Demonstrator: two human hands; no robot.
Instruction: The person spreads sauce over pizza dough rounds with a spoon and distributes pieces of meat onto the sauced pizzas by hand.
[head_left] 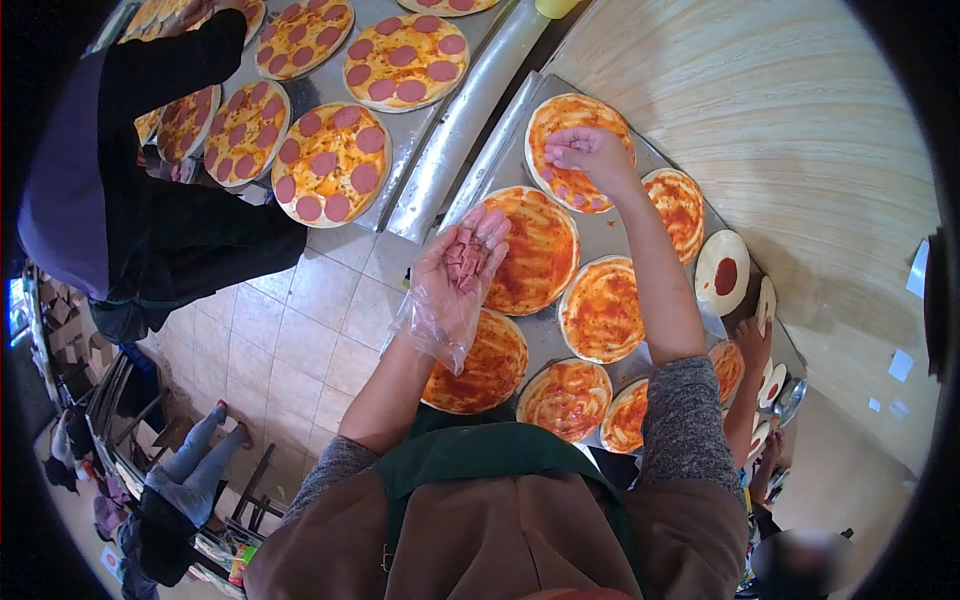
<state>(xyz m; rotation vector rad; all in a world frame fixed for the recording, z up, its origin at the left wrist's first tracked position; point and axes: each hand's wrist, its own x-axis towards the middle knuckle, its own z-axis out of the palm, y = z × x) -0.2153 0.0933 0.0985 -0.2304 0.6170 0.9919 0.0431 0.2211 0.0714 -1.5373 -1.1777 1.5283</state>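
Note:
My left hand (460,275), in a clear plastic glove, is turned palm up and cupped around a small heap of chopped pink sausage (466,262). My right hand (590,155) is over a sauced pizza base (540,118), its fingers drawn toward the thumb; whatever lies between them is too small to make out. A few pink pieces (565,190) lie on that base below the fingers. Beneath and beside my left hand are more bases spread with red sauce, among them a large pizza base (535,250) and another nearer my body (490,365).
Sauced bases cover the metal table (625,235). A pale base with a sauce blob (722,272) lies at right, near a co-worker's hand (752,345). Across a gap, another table holds pizzas with sausage slices (330,165); a person in dark clothes (150,200) stands there.

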